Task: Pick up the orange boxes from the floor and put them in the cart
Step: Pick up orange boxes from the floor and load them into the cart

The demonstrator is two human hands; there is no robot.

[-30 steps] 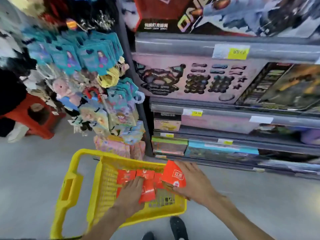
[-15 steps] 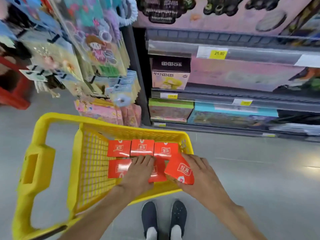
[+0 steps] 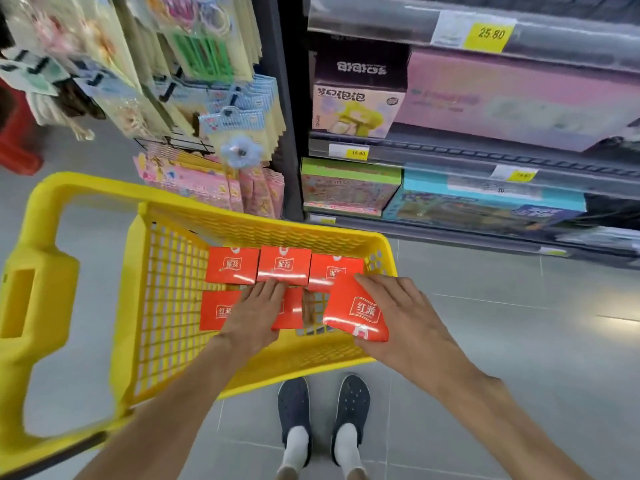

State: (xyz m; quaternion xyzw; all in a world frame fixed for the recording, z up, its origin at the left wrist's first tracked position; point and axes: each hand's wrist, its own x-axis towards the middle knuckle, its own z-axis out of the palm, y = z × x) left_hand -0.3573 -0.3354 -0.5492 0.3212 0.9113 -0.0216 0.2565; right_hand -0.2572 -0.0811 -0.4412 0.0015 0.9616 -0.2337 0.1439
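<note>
A yellow plastic cart (image 3: 166,341) stands on the grey floor in front of me. Three orange boxes (image 3: 284,268) lie in a row along its far side. Nearer me lie two more orange boxes (image 3: 218,311), with my left hand (image 3: 254,317) resting flat on them, fingers together. My right hand (image 3: 401,317) grips another orange box (image 3: 356,311), tilted, over the cart's right near corner. A gap of bare mesh shows just left of that box.
A toy shelf (image 3: 485,150) with boxed goods and yellow price tags runs along the right. Hanging card packs on a rack (image 3: 207,98) stand just beyond the cart. A red stool (image 3: 14,147) sits far left. My dark shoes (image 3: 322,410) are below the cart.
The view has tilted down and closer to the cart. The right hand has lowered the tilted box toward the cart's near right corner; the left hand stays pressed on the near boxes.
</note>
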